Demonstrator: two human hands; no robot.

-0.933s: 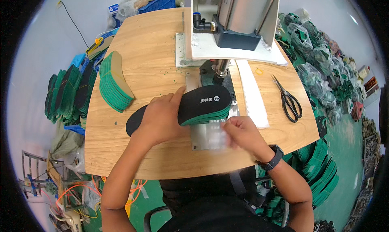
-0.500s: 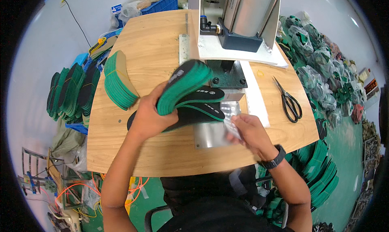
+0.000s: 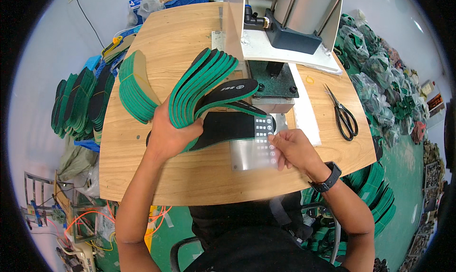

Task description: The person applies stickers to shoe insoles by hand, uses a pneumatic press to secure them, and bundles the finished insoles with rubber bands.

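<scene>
My left hand (image 3: 175, 135) is wrapped round a fanned bundle of green-edged black insoles (image 3: 202, 82). Two lower insoles of the bundle splay out to the right, the upper one (image 3: 232, 88) with a white printed mark. Beneath the bundle a black insole (image 3: 228, 129) lies flat, its right end over the metal plate (image 3: 242, 158). Between its thumb and fingers, my right hand (image 3: 294, 151) pinches a clear sheet of white printed labels (image 3: 262, 141). The sheet's upper part overlaps the right end of the flat insole.
A press (image 3: 294, 39) with a dark pressing block (image 3: 273, 79) stands just beyond the plate. Black scissors (image 3: 344, 115) lie at the right. A banded insole stack (image 3: 135, 89) sits at the left of the wooden table (image 3: 190, 182), with more bundles (image 3: 83, 101) beyond its edge.
The label sheet has come up over the flat insole's right end. In my left hand the bundle has fanned out wider, and its lower insoles have lifted clear of the flat one.
</scene>
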